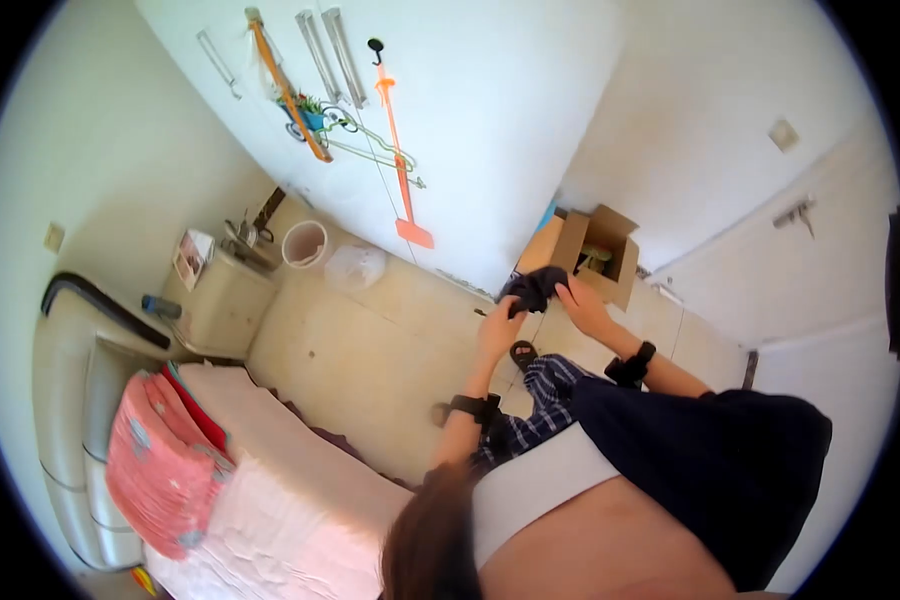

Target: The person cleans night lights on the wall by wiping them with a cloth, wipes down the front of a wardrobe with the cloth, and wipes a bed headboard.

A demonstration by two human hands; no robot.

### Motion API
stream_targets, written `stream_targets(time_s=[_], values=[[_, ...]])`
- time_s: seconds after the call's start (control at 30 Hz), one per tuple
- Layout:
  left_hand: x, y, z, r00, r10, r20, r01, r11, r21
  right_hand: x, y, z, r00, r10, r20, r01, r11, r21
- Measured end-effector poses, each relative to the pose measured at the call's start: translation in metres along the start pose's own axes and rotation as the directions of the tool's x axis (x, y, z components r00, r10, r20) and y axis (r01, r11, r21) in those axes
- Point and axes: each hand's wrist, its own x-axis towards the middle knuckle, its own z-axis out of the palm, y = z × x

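A crumpled dark cloth [535,289] is stretched between my two hands, out in front of my body. My left hand [500,325] has its fingers closed on the cloth's left end. At the right end, my right hand [583,303] pinches the same cloth. Both wrists wear black bands. Behind the cloth, an open cardboard box [622,262] stands on the floor near the wall, with small items inside it. The cloth's folds hide its shape.
A bed [300,470] with a pink pillow [160,460] lies at the lower left. Beyond it are a nightstand [220,310], a white bin [305,245] and a plastic bag [355,268]. An orange fly swatter [400,160] and hangers hang above. A door [770,270] is at the right.
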Motion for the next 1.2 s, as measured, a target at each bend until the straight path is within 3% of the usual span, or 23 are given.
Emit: stream_targets(time_s=[0.07, 0.1, 0.2, 0.23, 0.3, 0.37, 0.47, 0.53, 0.57, 0.7, 0.8, 0.83, 0.93, 1.0, 1.2], values=[[-0.007, 0.023, -0.045, 0.995, 0.091, -0.042, -0.089, 0.995, 0.049, 0.005, -0.027, 0.002, 0.996, 0.003, -0.093, 0.010, 0.991, 0.134], [-0.010, 0.034, -0.064, 0.998, 0.055, -0.013, -0.054, 0.995, 0.087, 0.007, -0.039, 0.004, 0.991, 0.003, -0.131, 0.024, 0.979, 0.201], [-0.021, 0.073, -0.110, 0.988, 0.109, -0.112, -0.090, 0.983, 0.163, 0.021, -0.082, 0.004, 0.962, -0.055, -0.269, 0.110, 0.974, 0.196], [-0.019, 0.074, -0.117, 0.982, 0.151, -0.116, -0.130, 0.977, 0.172, 0.021, -0.105, -0.005, 0.978, 0.087, -0.189, -0.036, 0.965, 0.260], [-0.008, 0.078, -0.129, 0.960, 0.246, -0.131, -0.219, 0.958, 0.187, 0.028, -0.110, 0.005, 0.932, 0.031, -0.361, 0.032, 0.986, 0.166], [0.004, 0.095, -0.132, 0.940, 0.328, -0.095, -0.325, 0.944, 0.049, 0.043, -0.112, 0.002, 0.838, -0.119, -0.532, 0.162, 0.986, 0.034], [0.020, 0.132, -0.138, 0.936, 0.351, 0.004, -0.349, 0.932, -0.099, 0.062, -0.129, -0.014, 0.823, -0.110, -0.557, 0.140, 0.990, 0.012], [0.037, 0.147, -0.140, 0.921, 0.388, 0.031, -0.382, 0.916, -0.121, 0.086, -0.128, -0.018, 0.740, -0.307, -0.598, 0.134, 0.939, -0.316], [0.043, 0.156, -0.147, 0.947, 0.303, 0.104, -0.296, 0.952, -0.085, 0.098, -0.126, -0.018, 0.701, -0.403, -0.588, 0.111, 0.876, -0.469], [0.073, 0.153, -0.155, 0.951, 0.308, -0.014, -0.308, 0.951, 0.013, 0.151, -0.106, -0.002, 0.720, -0.457, -0.522, 0.048, 0.783, -0.620], [0.100, 0.142, -0.174, 0.972, 0.228, -0.059, -0.226, 0.973, 0.039, 0.182, -0.107, -0.001, 0.713, -0.525, -0.464, 0.154, 0.763, -0.627], [0.105, 0.150, -0.181, 0.927, 0.349, -0.137, -0.328, 0.932, 0.155, 0.190, -0.117, -0.007, 0.722, -0.526, -0.450, 0.133, 0.743, -0.656], [0.121, 0.186, -0.200, 0.940, 0.306, -0.152, -0.317, 0.947, -0.056, 0.215, -0.135, -0.018, 0.681, -0.571, -0.460, 0.157, 0.726, -0.669], [0.136, 0.198, -0.208, 0.911, 0.354, -0.213, -0.371, 0.928, -0.043, 0.228, -0.155, -0.025, 0.663, -0.570, -0.484, 0.125, 0.722, -0.680], [0.180, 0.211, -0.242, 0.925, 0.272, -0.267, -0.309, 0.945, -0.108, 0.275, -0.203, -0.026, 0.624, -0.573, -0.532, 0.013, 0.689, -0.725]])
